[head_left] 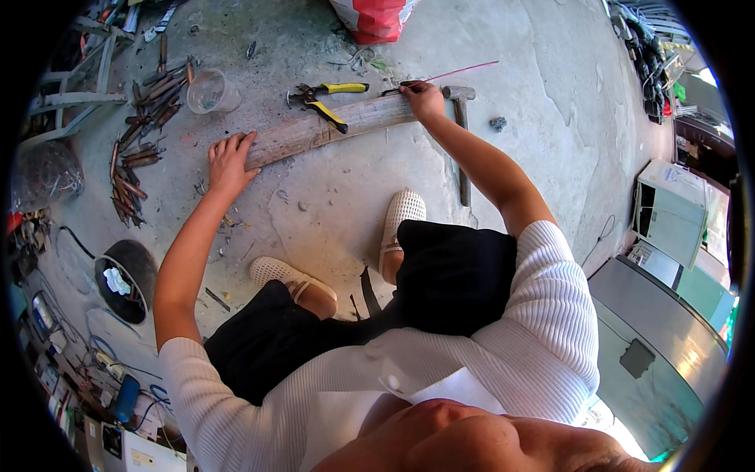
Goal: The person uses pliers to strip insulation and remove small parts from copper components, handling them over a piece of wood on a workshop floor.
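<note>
- Right now, head view: the left hand point(230, 161) lies spread flat on the wooden plank's point(330, 130) 8 o'clock end, on the concrete floor point(535, 94).
- The right hand point(425, 98) pinches a thin pink wire point(464, 72) at the plank's 2 o'clock end.
- I reckon the wire could slip; the yellow-handled pliers point(326, 98) might get knocked off.

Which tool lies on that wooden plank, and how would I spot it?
Find the long weathered wooden plank lying across the concrete floor between the person's left hand and right hand. On its middle lie pliers with open handles. Their bright yellow and black grips set them apart from the plain grey hammer nearby.
</note>
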{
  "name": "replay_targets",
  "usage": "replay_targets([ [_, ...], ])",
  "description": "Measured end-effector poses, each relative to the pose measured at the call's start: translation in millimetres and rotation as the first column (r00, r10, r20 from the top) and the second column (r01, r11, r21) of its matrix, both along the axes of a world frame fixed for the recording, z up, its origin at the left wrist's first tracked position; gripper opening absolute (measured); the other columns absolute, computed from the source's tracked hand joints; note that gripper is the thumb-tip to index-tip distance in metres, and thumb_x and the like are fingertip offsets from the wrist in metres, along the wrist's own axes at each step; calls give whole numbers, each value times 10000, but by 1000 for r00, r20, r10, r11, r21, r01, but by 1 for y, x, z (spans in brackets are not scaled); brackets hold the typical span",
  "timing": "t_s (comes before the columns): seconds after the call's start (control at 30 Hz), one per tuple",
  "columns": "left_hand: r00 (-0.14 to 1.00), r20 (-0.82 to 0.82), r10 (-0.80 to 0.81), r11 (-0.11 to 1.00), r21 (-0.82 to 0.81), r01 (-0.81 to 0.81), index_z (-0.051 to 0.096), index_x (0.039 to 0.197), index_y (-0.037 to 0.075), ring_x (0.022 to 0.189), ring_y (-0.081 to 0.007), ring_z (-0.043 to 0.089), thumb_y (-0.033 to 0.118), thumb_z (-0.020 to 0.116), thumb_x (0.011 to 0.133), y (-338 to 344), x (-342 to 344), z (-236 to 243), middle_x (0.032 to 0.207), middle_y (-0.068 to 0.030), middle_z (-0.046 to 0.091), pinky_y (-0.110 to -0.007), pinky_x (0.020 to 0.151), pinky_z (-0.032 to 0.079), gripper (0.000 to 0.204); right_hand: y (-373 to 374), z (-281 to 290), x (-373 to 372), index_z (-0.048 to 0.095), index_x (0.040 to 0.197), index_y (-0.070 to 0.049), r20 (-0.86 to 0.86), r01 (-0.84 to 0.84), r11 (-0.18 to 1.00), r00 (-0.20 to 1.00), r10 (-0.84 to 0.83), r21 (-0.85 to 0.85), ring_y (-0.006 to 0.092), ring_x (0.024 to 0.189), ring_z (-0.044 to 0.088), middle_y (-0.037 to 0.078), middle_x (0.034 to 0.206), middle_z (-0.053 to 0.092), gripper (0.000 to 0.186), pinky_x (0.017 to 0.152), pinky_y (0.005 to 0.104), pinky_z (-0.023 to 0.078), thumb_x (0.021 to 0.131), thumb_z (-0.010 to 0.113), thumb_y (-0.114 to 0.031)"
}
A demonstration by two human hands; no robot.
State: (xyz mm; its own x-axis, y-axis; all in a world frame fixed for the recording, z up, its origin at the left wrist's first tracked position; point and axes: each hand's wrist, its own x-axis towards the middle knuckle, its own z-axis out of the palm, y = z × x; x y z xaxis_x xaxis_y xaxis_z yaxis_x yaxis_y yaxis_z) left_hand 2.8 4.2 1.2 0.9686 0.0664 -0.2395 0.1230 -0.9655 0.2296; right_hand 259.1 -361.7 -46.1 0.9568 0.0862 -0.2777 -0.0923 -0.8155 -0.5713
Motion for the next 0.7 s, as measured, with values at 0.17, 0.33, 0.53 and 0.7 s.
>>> replay_targets([
  [0.17,1000,5,4,1000,-2,-4,440,1384,200,1219,-269,433,234,824,661,1,-2,0,1298,-54,490,-451,1075,257,820,7,2,0,711,1003,-121,63,55,998,996,-58,44,289,845,672,144,946,695,332,743,393,513,729,774,-298],
  [0.33,1000,23,-6,1000,-8,6,445,1380,199,1213,-269,440,231,826,655,0,-2,-1,1294,-58,494,-451,1072,261,819,-11,-12,13,689,1004,-85,32,103,948,993,-118,301,195,789,625,95,922,669,362,709,329,490,701,819,-235],
  [0.53,1000,12,4,1000,-3,-4,438,1387,201,1215,-271,438,229,825,658,1,-3,0,1299,-60,494,-448,1077,261,825,-15,4,19,678,1016,-75,-182,312,809,950,-253,499,79,649,511,-18,780,603,287,569,224,397,829,735,-285],
  [0.7,1000,10,3,1000,-9,-3,440,1386,201,1213,-271,440,230,825,658,1,-1,1,1296,-63,495,-451,1079,258,824,-25,-6,21,713,965,-70,-198,330,846,942,-270,418,82,621,480,-22,718,573,258,548,234,382,853,711,-302],
])
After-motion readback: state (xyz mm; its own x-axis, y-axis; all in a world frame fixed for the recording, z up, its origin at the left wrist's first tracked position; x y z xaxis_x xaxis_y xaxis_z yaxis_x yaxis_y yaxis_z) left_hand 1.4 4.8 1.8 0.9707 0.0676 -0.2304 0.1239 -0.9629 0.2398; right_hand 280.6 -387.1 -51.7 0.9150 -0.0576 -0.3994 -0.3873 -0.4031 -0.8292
